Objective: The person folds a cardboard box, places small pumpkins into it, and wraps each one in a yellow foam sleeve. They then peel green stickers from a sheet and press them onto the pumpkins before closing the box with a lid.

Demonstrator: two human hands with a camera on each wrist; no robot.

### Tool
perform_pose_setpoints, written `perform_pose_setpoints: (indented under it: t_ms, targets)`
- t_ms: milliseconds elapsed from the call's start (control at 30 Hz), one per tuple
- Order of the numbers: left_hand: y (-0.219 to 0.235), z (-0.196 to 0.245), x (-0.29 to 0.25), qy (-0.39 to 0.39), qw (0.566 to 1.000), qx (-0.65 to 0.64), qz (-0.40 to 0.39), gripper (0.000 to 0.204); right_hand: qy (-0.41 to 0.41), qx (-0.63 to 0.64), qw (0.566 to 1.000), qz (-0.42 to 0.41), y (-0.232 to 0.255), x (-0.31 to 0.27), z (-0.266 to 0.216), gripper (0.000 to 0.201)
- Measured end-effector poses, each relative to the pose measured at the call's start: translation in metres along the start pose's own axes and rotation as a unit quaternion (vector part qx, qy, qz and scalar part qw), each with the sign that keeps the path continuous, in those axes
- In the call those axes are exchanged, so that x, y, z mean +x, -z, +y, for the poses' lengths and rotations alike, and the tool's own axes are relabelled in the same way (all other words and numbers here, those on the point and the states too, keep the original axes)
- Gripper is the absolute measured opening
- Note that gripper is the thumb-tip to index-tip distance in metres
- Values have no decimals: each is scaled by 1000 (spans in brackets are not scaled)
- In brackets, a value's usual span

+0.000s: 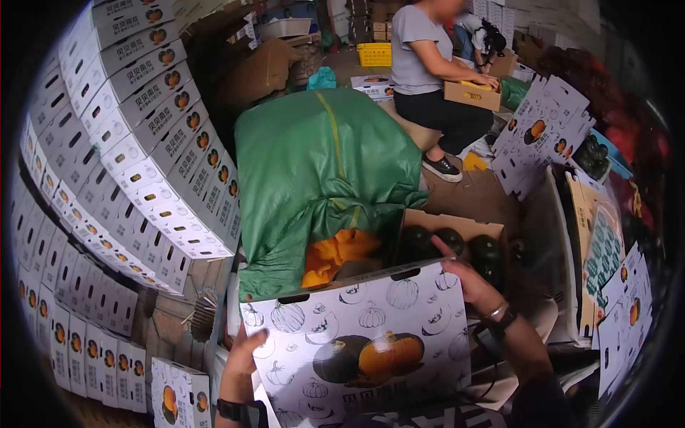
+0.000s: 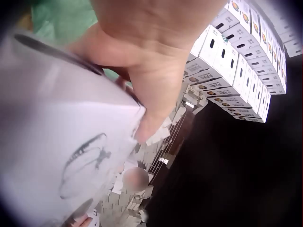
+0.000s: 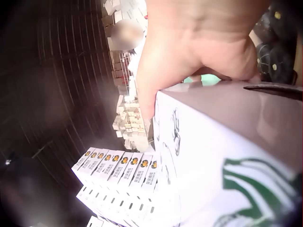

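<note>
A white carton (image 1: 371, 335) printed with pumpkins is held in front of the body, between both hands. The left hand (image 1: 242, 357) grips its left end, thumb on the printed face; in the left wrist view that hand (image 2: 147, 61) curls over the carton's (image 2: 57, 123) corner. At the upper right corner the right hand (image 1: 474, 285) holds on, index finger stretched over the top edge. The right wrist view has this hand (image 3: 199, 52) bent round the end of the carton (image 3: 203, 142). What the carton contains is hidden.
Behind the carton are a brown box (image 1: 457, 221) of dark green pumpkins and a large green sack (image 1: 321, 150). Stacked white cartons (image 1: 157, 128) rise at left. A person (image 1: 428, 71) sits beyond with a small box. Flattened cartons (image 1: 542, 135) lean at right.
</note>
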State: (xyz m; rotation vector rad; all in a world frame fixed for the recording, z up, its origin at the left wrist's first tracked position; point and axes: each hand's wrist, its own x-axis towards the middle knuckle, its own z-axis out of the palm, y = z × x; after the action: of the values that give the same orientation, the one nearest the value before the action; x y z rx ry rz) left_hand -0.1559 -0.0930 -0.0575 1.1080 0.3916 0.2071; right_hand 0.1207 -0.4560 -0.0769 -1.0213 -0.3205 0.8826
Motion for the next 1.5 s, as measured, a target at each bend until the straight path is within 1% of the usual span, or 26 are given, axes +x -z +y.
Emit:
perform_pose_setpoints:
  t_ms: [67, 200, 300, 333, 400, 500, 567, 600, 633, 667, 733, 800, 933, 1000, 1067, 1100, 1133, 1167, 1200, 1233, 1267, 1300, 1333, 1367, 1467, 1500]
  targets:
    - [-1, 3, 25, -6, 999, -29, -16, 102, 36, -31, 997, 58, -2, 13, 9, 73]
    - [13, -12, 47, 1, 997, -68, -23, 101, 30, -41, 997, 51, 8, 14, 18, 68]
    - [33, -28, 45, 42, 997, -57, 22, 98, 23, -45, 996, 74, -2, 3, 4, 75]
    - [56, -42, 30, 71, 995, 28, 63, 97, 29, -25, 995, 90, -5, -6, 12, 78]
    - [34, -44, -11, 68, 994, 85, -3, 98, -19, -139, 987, 72, 10, -41, 41, 87]
    - [36, -71, -28, 78, 993, 63, -55, 93, -46, -56, 996, 48, -3, -81, 64, 84]
    - [11, -56, -36, 71, 995, 46, -46, 97, -50, 34, 995, 77, -3, -88, 70, 76]
    - [2, -48, -47, 53, 998, 36, -21, 99, -44, 14, 990, 131, -18, -90, 58, 59]
    - [15, -58, -45, 66, 997, 32, -23, 96, -88, -40, 985, 145, 20, -104, 79, 47]
    - [20, -58, -48, 125, 991, 46, -10, 94, -108, 6, 986, 126, 51, -113, 98, 37]
    - [26, -71, -44, 92, 993, -15, -79, 96, -27, -37, 988, 147, 2, -95, 71, 50]
    - [20, -74, -51, 13, 997, -39, -66, 96, 9, -54, 990, 130, -11, -92, 64, 69]
    - [5, -88, -86, -5, 981, -187, -44, 86, -39, -34, 995, 80, -45, -75, 12, 64]
    - [22, -119, -102, 9, 973, -231, 28, 79, -12, -52, 998, -19, -70, -53, 7, 70]
    - [42, -129, -142, -9, 929, -349, 126, 74, 28, -149, 973, -173, -154, -9, -8, 82]
    - [48, -125, -165, -64, 910, -366, 185, 67, 27, -187, 971, -147, -183, 4, -5, 89]
    - [65, -132, -188, -113, 899, -312, 284, 69, 33, -206, 959, -189, -208, 21, 2, 93]
    - [77, -123, -209, -206, 883, -319, 277, 65, 80, -191, 939, -276, -238, 39, 15, 95]
    - [96, -119, -236, -258, 867, -248, 346, 65, 38, -170, 915, -364, -257, 56, 24, 93]
    - [130, -129, -266, -294, 830, -268, 390, 68, -9, -173, 893, -416, -284, 66, 28, 91]
    - [129, -101, -285, -329, 806, -249, 424, 70, -22, -173, 865, -470, -315, 72, 35, 88]
    - [163, -94, -310, -368, 821, -206, 384, 69, 1, -218, 861, -459, -340, 71, 36, 80]
    - [179, -80, -332, -390, 813, -180, 394, 69, 135, -326, 789, -503, -357, 69, 39, 70]
    - [187, -62, -347, -410, 809, -132, 401, 67, 206, -416, 712, -527, -372, 50, 28, 62]
    - [277, -67, -432, -331, 814, -104, 465, 64, 180, -181, 693, -675, -375, 17, 41, 49]
    - [289, -61, -448, -267, 832, -122, 471, 63, 173, -178, 702, -668, -370, 10, 40, 49]
